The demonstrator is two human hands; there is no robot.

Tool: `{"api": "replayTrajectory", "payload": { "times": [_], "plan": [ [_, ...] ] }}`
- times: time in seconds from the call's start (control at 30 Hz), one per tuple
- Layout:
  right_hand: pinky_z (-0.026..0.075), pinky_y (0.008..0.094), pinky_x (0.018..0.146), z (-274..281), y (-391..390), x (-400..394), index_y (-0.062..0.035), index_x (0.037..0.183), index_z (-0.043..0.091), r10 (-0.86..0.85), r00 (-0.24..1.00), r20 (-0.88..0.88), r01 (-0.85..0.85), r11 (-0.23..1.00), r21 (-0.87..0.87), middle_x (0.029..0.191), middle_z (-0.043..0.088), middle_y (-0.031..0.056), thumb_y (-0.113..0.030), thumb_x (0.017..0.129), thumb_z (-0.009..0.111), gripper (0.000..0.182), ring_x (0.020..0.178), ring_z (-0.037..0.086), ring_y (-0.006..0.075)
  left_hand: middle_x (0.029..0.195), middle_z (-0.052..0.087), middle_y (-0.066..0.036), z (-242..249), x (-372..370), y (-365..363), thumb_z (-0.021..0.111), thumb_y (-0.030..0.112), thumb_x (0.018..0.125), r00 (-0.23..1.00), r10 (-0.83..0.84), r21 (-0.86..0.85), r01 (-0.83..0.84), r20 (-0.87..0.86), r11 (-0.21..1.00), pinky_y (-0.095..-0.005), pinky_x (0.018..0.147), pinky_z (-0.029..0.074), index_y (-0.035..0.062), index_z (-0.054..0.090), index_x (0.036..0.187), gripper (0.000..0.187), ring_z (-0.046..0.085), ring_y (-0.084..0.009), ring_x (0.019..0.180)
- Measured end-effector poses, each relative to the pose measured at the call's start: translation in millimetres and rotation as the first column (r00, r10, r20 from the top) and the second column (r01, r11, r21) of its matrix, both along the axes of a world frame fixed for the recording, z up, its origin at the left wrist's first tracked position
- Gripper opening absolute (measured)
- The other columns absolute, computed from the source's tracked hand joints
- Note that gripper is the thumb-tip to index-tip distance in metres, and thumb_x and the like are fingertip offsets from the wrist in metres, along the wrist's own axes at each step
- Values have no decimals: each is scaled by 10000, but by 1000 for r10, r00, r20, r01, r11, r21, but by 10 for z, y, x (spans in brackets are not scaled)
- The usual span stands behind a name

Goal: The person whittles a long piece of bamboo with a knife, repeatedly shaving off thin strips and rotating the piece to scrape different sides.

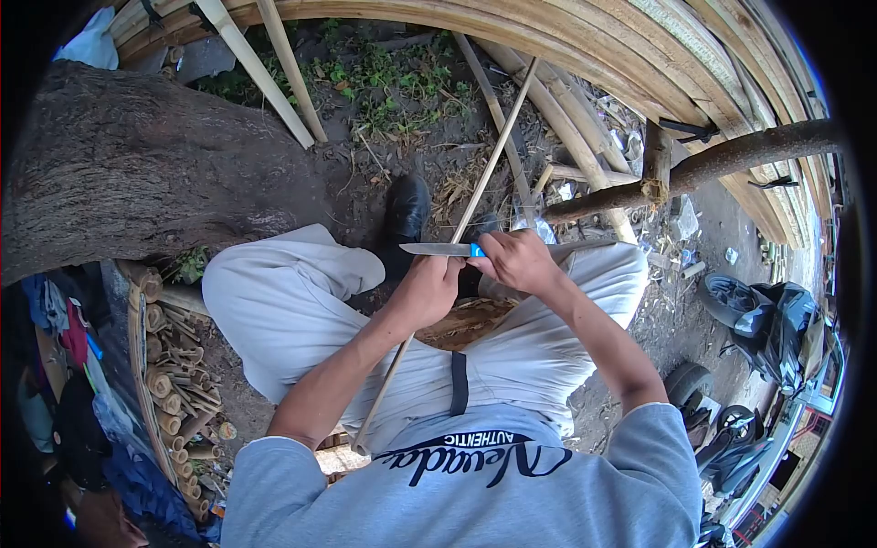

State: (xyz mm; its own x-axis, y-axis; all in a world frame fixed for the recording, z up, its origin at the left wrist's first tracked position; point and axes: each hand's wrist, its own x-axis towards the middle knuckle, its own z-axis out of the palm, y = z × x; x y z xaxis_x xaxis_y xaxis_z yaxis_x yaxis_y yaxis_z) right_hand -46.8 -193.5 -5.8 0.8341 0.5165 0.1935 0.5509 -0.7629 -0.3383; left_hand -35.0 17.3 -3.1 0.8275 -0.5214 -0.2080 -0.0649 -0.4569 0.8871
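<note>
My right hand [519, 260] is closed round the blue handle of a knife [433, 248], whose blade points left across a long thin bamboo strip [498, 146]. Just below the blade, my left hand [427, 290] grips the strip. It runs slantwise from the ground side, between my legs, to beside my waist, where its lower end [363, 446] rests near my shirt. The blade lies at or against the strip; exact contact cannot be made out. Under my hands, a brown wooden surface [464, 324] shows between my thighs.
A thick tree trunk [137, 169] lies at the left, with stacked bamboo pieces [169, 393] below it. Long bamboo slats [585, 41] curve across the top. A branch post [713, 169] juts in at the right, and a motorcycle [767, 320] stands beyond it.
</note>
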Motion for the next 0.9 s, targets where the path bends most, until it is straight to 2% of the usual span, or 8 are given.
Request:
{"api": "replayTrajectory", "payload": {
  "times": [0.1, 0.23, 0.3, 0.4, 0.5, 0.57, 0.77, 0.9],
  "plan": [
    [456, 444, 467, -312, -377, 261, -57, 821, 521, -259, 964, 56, 262, 963, -65, 626, 562, 121, -332, 979, 593, 325, 533, 589, 350, 909, 674, -277, 65, -47, 52, 431, 232, 1052, 995, 9, 45, -4, -103, 999, -466, 821, 506, -75, 631, 987, 371, 656, -440, 941],
    [497, 586, 675, -562, -1180, 651, 25, 991, 634, -805, 589, -76, 758, 582, -294, 776, 638, 312, -361, 1079, 363, 480, 784, 655, 467, 933, 685, -263, 65, -86, 78, 431, 250, 1052, 985, 15, 70, -3, -173, 998, -454, 842, 504, -77, 641, 1007, 391, 659, -425, 962],
    [493, 563, 707, -708, -1252, 602, 12, 870, 617, -818, 573, -38, 818, 570, 73, 760, 645, 299, -412, 1078, 346, 544, 784, 638, 494, 941, 689, -260, 38, -35, 87, 433, 257, 1052, 977, 21, 86, -2, -211, 996, -451, 847, 504, -77, 644, 1014, 397, 659, -426, 966],
    [425, 554, 657, -73, -547, 249, 37, 853, 561, -646, 670, -367, 730, 663, 165, 694, 573, 298, -366, 1086, 342, 515, 710, 574, 511, 852, 683, -223, -48, -13, 87, 448, 277, 1048, 987, 31, 106, -15, -155, 994, -442, 846, 499, -74, 652, 1005, 409, 672, -380, 906],
    [441, 506, 538, 40, -77, -110, -40, 813, 545, -359, 905, -230, 398, 904, 155, 600, 561, 200, -293, 1046, 485, 349, 583, 590, 432, 740, 629, -126, 53, 36, 90, 436, 288, 1061, 984, -11, -25, 7, -176, 1000, -391, 656, 518, -55, 636, 1033, 399, 642, -245, 682],
    [453, 472, 491, 69, 91, -198, -60, 792, 543, -292, 941, -172, 316, 939, 134, 592, 581, 161, -296, 1019, 539, 328, 542, 599, 390, 650, 486, -1, 256, 104, 110, 423, 309, 1077, 813, -47, -119, -28, -580, 993, -297, 428, 404, -16, 606, 1036, 375, 466, -87, 489],
    [426, 416, 446, 284, 128, -95, -74, 763, 522, -91, 995, -42, 92, 995, 36, 565, 548, 104, -284, 973, 609, 310, 482, 565, 314, 590, 341, 81, 314, 195, 182, 377, 312, 1094, 578, -232, -373, -138, -782, 917, -230, 364, 292, 23, 564, 1071, 345, 309, -24, 425],
    [430, 403, 450, 291, 30, -30, -84, 758, 521, -42, 999, 4, 42, 998, -47, 564, 543, 87, -334, 965, 611, 337, 479, 568, 296, 589, 320, 84, 361, 154, 170, 373, 336, 1096, 602, -234, -375, -120, -764, 919, -232, 368, 283, 27, 550, 1073, 356, 304, -27, 424]
  ]
}}
